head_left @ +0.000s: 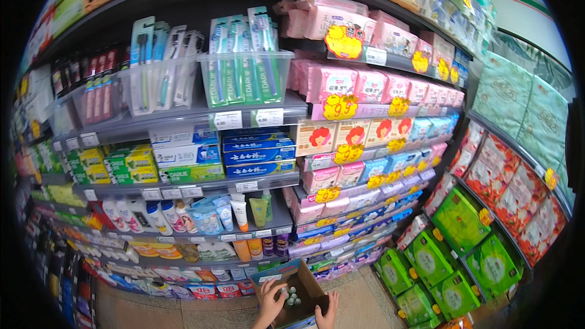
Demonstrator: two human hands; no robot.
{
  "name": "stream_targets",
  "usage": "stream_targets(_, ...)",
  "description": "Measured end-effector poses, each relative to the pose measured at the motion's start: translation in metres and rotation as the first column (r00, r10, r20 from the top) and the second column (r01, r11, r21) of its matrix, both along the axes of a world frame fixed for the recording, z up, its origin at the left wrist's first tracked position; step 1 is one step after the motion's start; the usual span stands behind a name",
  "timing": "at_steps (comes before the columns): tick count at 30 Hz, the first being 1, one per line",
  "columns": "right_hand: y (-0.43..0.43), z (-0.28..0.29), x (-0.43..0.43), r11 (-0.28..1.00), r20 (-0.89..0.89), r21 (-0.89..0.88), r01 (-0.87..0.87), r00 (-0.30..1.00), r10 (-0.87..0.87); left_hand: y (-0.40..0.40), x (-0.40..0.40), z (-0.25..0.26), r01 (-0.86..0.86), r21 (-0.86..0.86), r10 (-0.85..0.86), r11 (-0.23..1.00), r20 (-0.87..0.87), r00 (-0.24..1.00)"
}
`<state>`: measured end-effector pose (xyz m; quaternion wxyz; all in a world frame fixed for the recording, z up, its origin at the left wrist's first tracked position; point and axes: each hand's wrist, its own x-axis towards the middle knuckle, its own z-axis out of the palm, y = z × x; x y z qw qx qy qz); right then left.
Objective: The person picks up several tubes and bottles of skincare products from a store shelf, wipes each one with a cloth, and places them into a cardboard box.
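Observation:
A cardboard box (311, 278) with its top open is low in front of me at the bottom middle. Inside it, towards its left side, stand several small bottles or tubes with pale round tops (292, 296). My left hand (270, 299) reaches over the box's left side, its fingertips at or beside one of the pale tops; whether it grips one cannot be told. My right hand (327, 311) is at the box's right side with fingers spread, touching or close to the wall, and nothing shows in it.
Store shelves ahead hold toothbrushes in clear plastic bins (247, 77), toothpaste boxes (259, 155), lotion bottles and tubes (224, 212), and pink packets (338, 82). Green tissue packs (427, 258) fill low racks at the right. Tiled floor (219, 313) shows around the box.

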<state>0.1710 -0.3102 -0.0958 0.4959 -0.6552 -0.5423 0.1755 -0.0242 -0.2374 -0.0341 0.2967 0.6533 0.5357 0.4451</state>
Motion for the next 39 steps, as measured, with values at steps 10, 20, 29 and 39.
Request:
stream_targets(10,0.008,0.033,0.032,0.988,-0.089,-0.007,-0.151,0.985,0.15,-0.076,-0.018,0.025,-0.392,-0.023,0.392,0.92,0.122,0.912)
stream_targets(20,0.067,0.12,0.013,0.893,-0.324,0.045,-0.447,0.84,0.436,-0.086,-0.022,0.031,-0.473,0.149,0.437,0.868,0.22,0.872)
stream_targets(29,0.181,0.108,0.0,0.829,-0.213,0.199,-0.522,0.803,0.557,-0.054,-0.034,0.076,-0.477,0.116,0.453,0.871,0.183,0.872)
stream_targets(39,0.278,0.125,-0.042,0.772,-0.262,0.223,-0.595,0.726,0.636,-0.006,-0.057,0.084,-0.442,0.187,0.427,0.877,0.114,0.897)
